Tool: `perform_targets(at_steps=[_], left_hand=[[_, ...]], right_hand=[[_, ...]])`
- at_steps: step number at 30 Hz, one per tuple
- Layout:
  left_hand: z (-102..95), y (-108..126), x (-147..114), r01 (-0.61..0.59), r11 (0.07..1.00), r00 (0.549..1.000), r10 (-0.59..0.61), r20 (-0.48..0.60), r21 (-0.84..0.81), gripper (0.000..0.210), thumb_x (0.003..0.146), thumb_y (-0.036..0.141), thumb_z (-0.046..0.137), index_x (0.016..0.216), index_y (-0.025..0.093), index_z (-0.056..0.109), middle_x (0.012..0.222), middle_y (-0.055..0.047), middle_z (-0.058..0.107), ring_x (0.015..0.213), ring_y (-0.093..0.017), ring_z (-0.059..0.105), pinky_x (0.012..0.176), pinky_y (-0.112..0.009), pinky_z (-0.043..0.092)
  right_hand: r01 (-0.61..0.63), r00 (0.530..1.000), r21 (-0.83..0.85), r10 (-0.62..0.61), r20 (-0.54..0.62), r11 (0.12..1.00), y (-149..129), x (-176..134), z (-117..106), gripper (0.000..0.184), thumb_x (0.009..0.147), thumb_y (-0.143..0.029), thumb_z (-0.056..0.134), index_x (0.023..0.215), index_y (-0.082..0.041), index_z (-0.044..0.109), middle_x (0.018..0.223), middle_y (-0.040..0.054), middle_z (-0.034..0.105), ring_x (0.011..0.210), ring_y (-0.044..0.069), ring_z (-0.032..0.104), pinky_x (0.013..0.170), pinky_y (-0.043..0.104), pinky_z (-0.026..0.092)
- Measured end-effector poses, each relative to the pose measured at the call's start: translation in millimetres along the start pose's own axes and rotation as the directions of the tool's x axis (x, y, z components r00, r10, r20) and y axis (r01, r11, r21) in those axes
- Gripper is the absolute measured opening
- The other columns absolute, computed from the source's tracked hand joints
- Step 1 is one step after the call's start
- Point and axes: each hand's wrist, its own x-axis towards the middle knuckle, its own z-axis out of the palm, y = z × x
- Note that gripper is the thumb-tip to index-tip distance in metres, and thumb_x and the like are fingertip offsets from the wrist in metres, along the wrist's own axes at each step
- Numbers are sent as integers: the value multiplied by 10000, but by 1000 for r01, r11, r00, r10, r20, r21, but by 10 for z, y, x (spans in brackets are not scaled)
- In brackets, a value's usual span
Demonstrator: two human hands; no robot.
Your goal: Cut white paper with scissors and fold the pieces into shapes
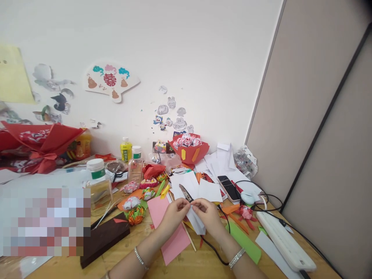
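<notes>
Fingertips nearly meeting, the left hand (pixel 178 210) and right hand (pixel 207 214) pinch the far end of a folded white paper (pixel 196 221), their fingers drawn in narrow with thumbs near each other. The paper lies directly under and on the near side of the fingers; its long axis runs back toward the body, slanting a little to the right, so its loose end sits between the wrists, nearer the right. Neither hand is clearly closer to the pinched end. Just beyond the fingertips, a pointed blade (pixel 185 191) aims away and leftward, its lower part hidden by the hands. Pink paper (pixel 177 251) lies beneath the left forearm, green paper (pixel 244 243) beside the right. Farther out on the tabletop (pixel 158 272) are a phone (pixel 229 188), a white power strip (pixel 284 240) and, against the wall, a red-wrapped bouquet (pixel 190 152).
</notes>
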Motion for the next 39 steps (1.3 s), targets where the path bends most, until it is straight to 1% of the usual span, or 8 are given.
perform_targets(at_steps=[7, 11, 16, 24, 29, 33, 36, 39], left_hand=[[-36, 1, -5, -93, 983, 994, 100, -38, 159, 189, 698, 339, 504, 627, 169, 549, 591, 13, 533, 580, -137, 484, 555, -240, 376], [-31, 29, -30, -121, 978, 991, 130, -40, 170, 218, 720, 361, 507, 635, 166, 554, 591, 5, 531, 582, -140, 473, 551, -235, 362], [-39, 19, -23, -117, 981, 991, 126, -52, 153, 221, 725, 372, 511, 647, 169, 549, 607, 1, 537, 584, -143, 479, 547, -234, 366], [-69, -2, 6, -127, 978, 987, 141, -75, 167, 227, 707, 379, 514, 588, 186, 501, 564, 21, 501, 568, -140, 461, 541, -232, 352], [-59, -5, -3, -117, 976, 992, 123, -24, 185, 183, 714, 337, 481, 617, 184, 506, 569, 15, 510, 566, -149, 477, 537, -236, 358], [-72, 39, -39, -194, 931, 981, 185, 60, 310, 189, 734, 294, 457, 682, 177, 597, 684, -33, 610, 659, -175, 525, 608, -249, 377], [-78, 48, -53, -214, 896, 977, 189, 101, 389, 231, 743, 332, 467, 628, 182, 599, 643, -35, 602, 632, -176, 512, 592, -247, 357], [-77, 19, -43, -185, 899, 982, 184, 41, 397, 258, 754, 358, 448, 592, 188, 555, 607, -27, 573, 617, -179, 499, 589, -252, 349]], right_hand=[[-1, 1000, -47, 1, 0, 999, 1, 8, 1, 235, 718, -171, 538, 930, -156, 638, 721, 43, 672, 686, 191, 613, 640, 293, 472], [12, 1000, -19, -12, 4, 1000, -24, 5, -28, 292, 714, -161, 523, 994, -157, 606, 667, 8, 641, 647, 164, 584, 626, 269, 453], [-11, 1000, 47, 11, -15, 999, 17, 18, -68, 352, 766, -239, 495, 1106, -152, 526, 623, -26, 584, 592, 137, 529, 575, 246, 429], [-25, 1000, 119, 25, -4, 993, 56, 49, -62, 324, 705, -208, 563, 1026, -173, 543, 628, -34, 588, 624, 144, 554, 609, 257, 437], [14, 1000, 12, -14, 15, 1000, 6, 18, -65, 327, 710, -132, 498, 1030, -182, 544, 639, -43, 559, 628, 135, 532, 614, 238, 420], [72, 994, -134, -60, 95, 988, -18, 3, -82, 334, 733, -113, 475, 1044, -212, 542, 676, -36, 586, 657, 150, 552, 617, 235, 416], [124, 991, -321, -100, 91, 939, -58, 2, -90, 310, 749, -110, 484, 1025, -219, 573, 754, 2, 623, 731, 177, 570, 670, 262, 424], [208, 978, -489, -180, 105, 847, -100, -15, -84, 263, 781, -117, 476, 986, -214, 607, 856, 50, 627, 820, 207, 553, 727, 302, 421]])
